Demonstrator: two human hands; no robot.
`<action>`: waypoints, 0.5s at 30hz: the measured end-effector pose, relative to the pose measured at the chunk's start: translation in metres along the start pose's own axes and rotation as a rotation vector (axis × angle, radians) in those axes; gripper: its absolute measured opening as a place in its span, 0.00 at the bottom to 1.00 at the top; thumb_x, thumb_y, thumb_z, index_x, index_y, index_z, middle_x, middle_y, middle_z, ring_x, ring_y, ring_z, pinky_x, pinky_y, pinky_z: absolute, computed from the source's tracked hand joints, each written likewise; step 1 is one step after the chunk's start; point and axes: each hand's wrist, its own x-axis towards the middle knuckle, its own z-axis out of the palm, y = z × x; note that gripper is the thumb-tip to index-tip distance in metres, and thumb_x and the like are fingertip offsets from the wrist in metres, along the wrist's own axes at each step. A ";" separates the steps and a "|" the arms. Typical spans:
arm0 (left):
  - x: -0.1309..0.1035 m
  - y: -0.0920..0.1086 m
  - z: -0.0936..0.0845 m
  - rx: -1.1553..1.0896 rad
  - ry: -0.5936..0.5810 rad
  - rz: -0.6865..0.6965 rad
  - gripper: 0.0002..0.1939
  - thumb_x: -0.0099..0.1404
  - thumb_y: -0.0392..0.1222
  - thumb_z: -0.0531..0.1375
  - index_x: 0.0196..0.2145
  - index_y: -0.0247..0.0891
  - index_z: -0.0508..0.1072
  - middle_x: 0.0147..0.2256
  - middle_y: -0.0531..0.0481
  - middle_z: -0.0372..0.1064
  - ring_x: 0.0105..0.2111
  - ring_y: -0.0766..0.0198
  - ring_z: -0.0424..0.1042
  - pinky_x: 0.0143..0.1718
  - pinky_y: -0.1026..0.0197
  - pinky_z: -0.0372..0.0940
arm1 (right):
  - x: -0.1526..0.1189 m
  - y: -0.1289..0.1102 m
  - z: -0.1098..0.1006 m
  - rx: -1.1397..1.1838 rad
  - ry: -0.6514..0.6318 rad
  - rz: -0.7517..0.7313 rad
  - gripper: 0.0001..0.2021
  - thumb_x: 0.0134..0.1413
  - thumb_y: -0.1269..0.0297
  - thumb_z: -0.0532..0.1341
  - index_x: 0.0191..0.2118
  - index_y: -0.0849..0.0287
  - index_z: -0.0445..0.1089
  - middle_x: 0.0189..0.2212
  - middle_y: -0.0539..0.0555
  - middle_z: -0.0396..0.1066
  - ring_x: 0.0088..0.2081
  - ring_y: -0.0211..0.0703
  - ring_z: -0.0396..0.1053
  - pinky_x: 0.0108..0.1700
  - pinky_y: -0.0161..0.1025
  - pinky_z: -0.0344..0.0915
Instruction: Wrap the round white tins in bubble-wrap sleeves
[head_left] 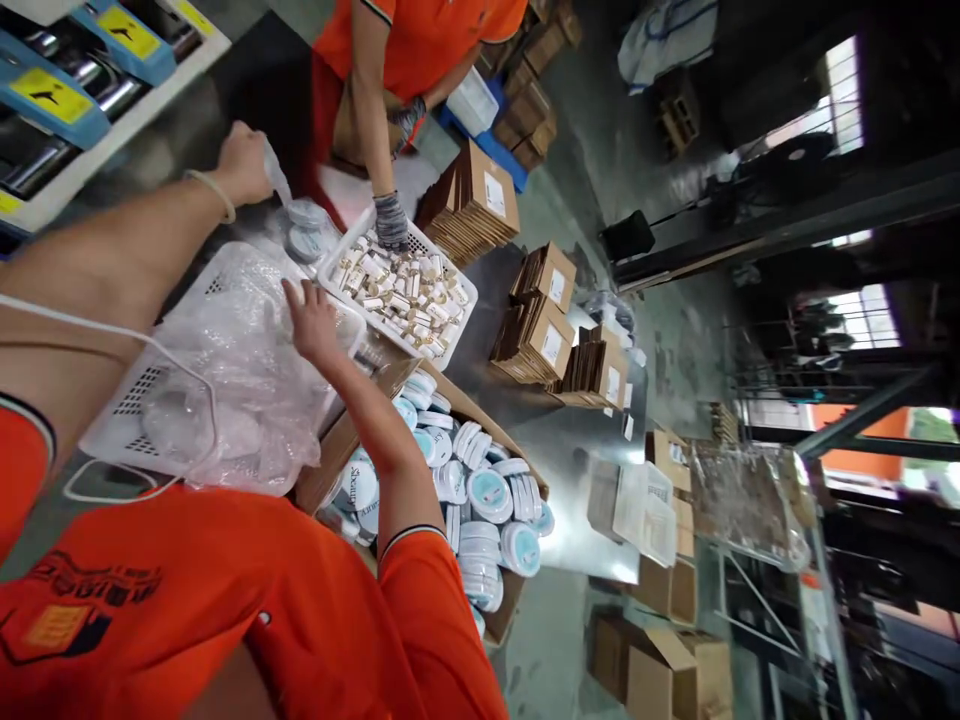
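My left hand (244,165), a band round its wrist, is closed on the edge of a clear plastic bag (276,172). Round, pale-lidded containers (306,240) lie just below the bag; I cannot tell whether they are inside it. My right hand (313,322) has its fingers apart over the upper rim of a white plastic basket (124,425), and nothing shows in its grasp. Crumpled clear bubble bags (247,350) fill that basket. Beside my right forearm, a cardboard box (514,605) holds many round white-and-blue containers (491,495).
Across from me, a co-worker's gloved hand (391,222) reaches into a white basket (459,335) of small white-and-gold items. Stacks of flat cardboard (476,200) stand along the dark table (555,440). A roller conveyor (82,140) is at upper left. A white cord (150,345) crosses near my left arm.
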 end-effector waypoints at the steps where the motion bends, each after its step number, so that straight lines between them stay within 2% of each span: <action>1: 0.002 0.000 0.007 -0.026 0.003 -0.025 0.45 0.63 0.47 0.68 0.67 0.13 0.59 0.73 0.40 0.47 0.65 0.72 0.57 0.72 0.68 0.48 | 0.004 -0.003 0.007 -0.035 0.003 -0.057 0.37 0.62 0.81 0.61 0.74 0.51 0.62 0.75 0.62 0.56 0.74 0.60 0.56 0.69 0.55 0.62; 2: 0.003 0.001 0.013 -0.049 -0.003 -0.035 0.42 0.65 0.45 0.66 0.67 0.13 0.61 0.72 0.40 0.51 0.63 0.74 0.60 0.71 0.70 0.50 | 0.008 -0.004 0.013 -0.037 -0.004 -0.104 0.35 0.64 0.80 0.62 0.73 0.50 0.63 0.76 0.61 0.54 0.76 0.60 0.52 0.71 0.56 0.61; 3: 0.004 0.003 0.017 -0.066 -0.015 -0.033 0.39 0.67 0.43 0.66 0.67 0.13 0.62 0.71 0.40 0.54 0.61 0.75 0.62 0.70 0.71 0.51 | 0.011 -0.003 0.018 -0.008 -0.017 -0.137 0.30 0.66 0.78 0.62 0.70 0.51 0.67 0.75 0.60 0.57 0.77 0.59 0.51 0.72 0.56 0.60; 5: 0.002 0.007 0.017 -0.108 -0.025 -0.012 0.33 0.68 0.40 0.66 0.65 0.17 0.67 0.70 0.42 0.59 0.59 0.77 0.64 0.69 0.71 0.52 | 0.017 0.003 0.022 0.134 -0.020 -0.140 0.17 0.70 0.74 0.60 0.60 0.55 0.75 0.67 0.59 0.70 0.73 0.54 0.60 0.71 0.51 0.62; 7: -0.010 0.011 0.009 -0.150 -0.023 0.048 0.27 0.73 0.42 0.63 0.64 0.23 0.71 0.67 0.45 0.65 0.57 0.76 0.67 0.68 0.70 0.55 | 0.019 0.015 0.016 0.349 0.049 -0.065 0.11 0.74 0.70 0.57 0.50 0.60 0.77 0.53 0.59 0.79 0.62 0.49 0.72 0.65 0.44 0.67; 9: -0.033 0.013 -0.003 -0.241 -0.066 0.156 0.26 0.80 0.48 0.55 0.65 0.27 0.72 0.62 0.47 0.72 0.54 0.74 0.70 0.63 0.69 0.63 | 0.016 0.031 0.001 0.586 0.157 0.004 0.12 0.76 0.64 0.56 0.44 0.61 0.76 0.42 0.56 0.81 0.49 0.45 0.76 0.58 0.39 0.71; 11: -0.065 0.015 -0.014 -0.358 -0.204 0.292 0.32 0.80 0.58 0.53 0.65 0.28 0.72 0.56 0.45 0.76 0.52 0.69 0.73 0.58 0.65 0.68 | 0.005 0.045 -0.020 0.775 0.243 0.010 0.15 0.77 0.58 0.56 0.40 0.60 0.74 0.36 0.53 0.79 0.43 0.42 0.76 0.54 0.36 0.71; 13: -0.099 0.016 -0.021 -0.389 -0.369 0.379 0.44 0.69 0.71 0.61 0.64 0.27 0.73 0.52 0.43 0.78 0.51 0.61 0.75 0.57 0.58 0.70 | -0.013 0.052 -0.039 0.875 0.287 0.013 0.17 0.76 0.55 0.57 0.36 0.59 0.73 0.33 0.52 0.78 0.42 0.40 0.76 0.53 0.35 0.71; 15: -0.131 0.017 -0.021 -0.331 -0.453 0.378 0.55 0.56 0.79 0.64 0.63 0.27 0.73 0.48 0.44 0.77 0.50 0.55 0.76 0.57 0.50 0.69 | -0.032 0.049 -0.051 0.915 0.315 0.068 0.17 0.74 0.54 0.60 0.34 0.59 0.72 0.32 0.51 0.78 0.41 0.40 0.77 0.53 0.35 0.72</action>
